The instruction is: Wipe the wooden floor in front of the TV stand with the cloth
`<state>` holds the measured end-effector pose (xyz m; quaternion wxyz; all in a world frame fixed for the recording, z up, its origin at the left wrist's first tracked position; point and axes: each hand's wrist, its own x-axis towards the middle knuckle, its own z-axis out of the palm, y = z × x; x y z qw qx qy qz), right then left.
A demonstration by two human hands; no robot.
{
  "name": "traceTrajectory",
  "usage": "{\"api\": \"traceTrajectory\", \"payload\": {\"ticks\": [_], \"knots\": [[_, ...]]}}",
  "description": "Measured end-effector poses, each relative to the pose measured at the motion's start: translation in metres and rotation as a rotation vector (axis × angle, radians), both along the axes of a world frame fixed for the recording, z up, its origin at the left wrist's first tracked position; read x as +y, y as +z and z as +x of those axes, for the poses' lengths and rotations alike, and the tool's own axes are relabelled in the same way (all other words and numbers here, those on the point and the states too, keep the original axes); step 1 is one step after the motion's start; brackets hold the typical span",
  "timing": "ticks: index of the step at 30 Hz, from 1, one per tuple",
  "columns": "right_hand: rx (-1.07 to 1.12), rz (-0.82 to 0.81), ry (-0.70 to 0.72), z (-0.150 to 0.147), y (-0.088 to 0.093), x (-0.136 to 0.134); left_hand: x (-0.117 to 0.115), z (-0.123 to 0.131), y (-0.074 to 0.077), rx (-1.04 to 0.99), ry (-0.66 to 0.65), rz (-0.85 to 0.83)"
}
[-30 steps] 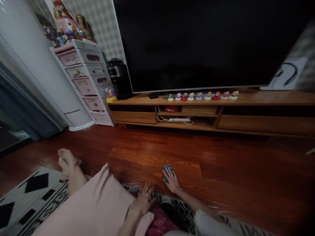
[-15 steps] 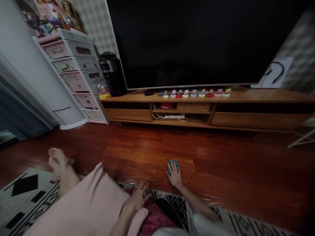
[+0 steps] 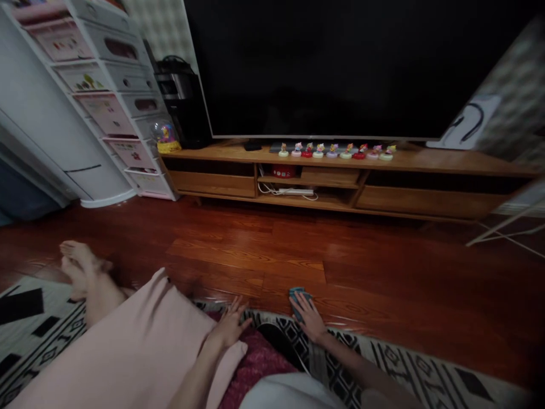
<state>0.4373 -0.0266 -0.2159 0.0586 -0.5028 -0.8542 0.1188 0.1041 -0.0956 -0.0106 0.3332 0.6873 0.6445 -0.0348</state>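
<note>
Under the right hand [image 3: 312, 322], one blue cloth [image 3: 297, 291], nine figurines [image 3: 332, 151] beyond.

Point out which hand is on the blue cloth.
The right hand: it lies spread over the blue cloth, whereas the left hand, nearer the pink fabric, shows no blue cloth beneath it.

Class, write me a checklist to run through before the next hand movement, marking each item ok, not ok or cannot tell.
1. Right hand on the blue cloth: ok, fingers spread over it.
2. Left hand apart from the cloth: ok, nearer the pink cushion.
3. Cloth lying fully flat: cannot tell, the hand covers much of it.
4. Cloth damp or dry: cannot tell.
5. Figurines upright on the TV stand: ok, standing in a row.
</note>
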Motion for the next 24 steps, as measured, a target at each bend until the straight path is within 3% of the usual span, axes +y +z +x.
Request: {"api": "traceTrajectory", "payload": {"ticks": [3,5,8,10,13,17,19,21,24], "knots": [[-0.054,0.050,-0.267,0.045,0.009,0.013,0.000,-0.003,-0.002,-0.003,-0.024,-0.006],[-0.063,0.080,-0.459,0.054,0.015,0.036,0.001,-0.005,-0.005,0.007,-0.031,-0.018],[-0.009,0.123,-0.720,0.033,0.024,0.073,0.001,-0.007,-0.010,0.024,-0.043,-0.021],[0.033,0.129,-0.790,0.002,0.029,0.088,0.002,-0.008,-0.013,0.039,-0.046,-0.025],[0.021,0.056,-0.606,-0.050,0.036,0.091,0.002,-0.009,-0.016,0.051,-0.042,-0.027],[-0.003,0.022,-0.080,-0.082,0.042,0.066,0.001,-0.011,-0.020,0.047,-0.019,-0.032],[0.012,0.024,0.106,-0.069,0.043,0.053,0.001,-0.012,-0.023,0.039,-0.015,-0.027],[0.013,0.016,0.180,-0.037,0.044,0.043,0.000,-0.014,-0.026,0.027,-0.011,-0.017],[-0.030,0.016,0.068,0.034,0.042,0.036,0.000,-0.016,-0.031,0.021,-0.005,-0.031]]}}
